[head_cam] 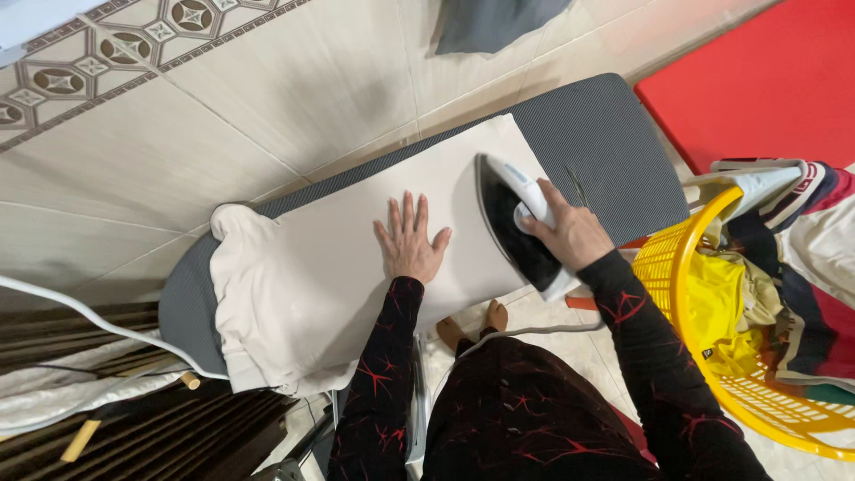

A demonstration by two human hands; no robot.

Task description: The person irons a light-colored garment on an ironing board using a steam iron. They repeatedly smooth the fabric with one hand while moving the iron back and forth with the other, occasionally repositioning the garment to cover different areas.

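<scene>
A cream-white garment (312, 267) lies spread on a grey ironing board (592, 134). My left hand (411, 240) rests flat on the cloth, fingers apart, near the board's middle. My right hand (567, 230) grips the handle of a black and white clothes iron (512, 218), which sits tilted on the garment just right of my left hand. The garment's bunched end hangs over the board's left tip. My sleeves are black with red lines.
A yellow plastic laundry basket (686, 294) full of mixed clothes stands at the right. A red mat (766, 80) lies at top right. A white cord (98, 325) runs over dark wooden slats at lower left. The floor is beige tile.
</scene>
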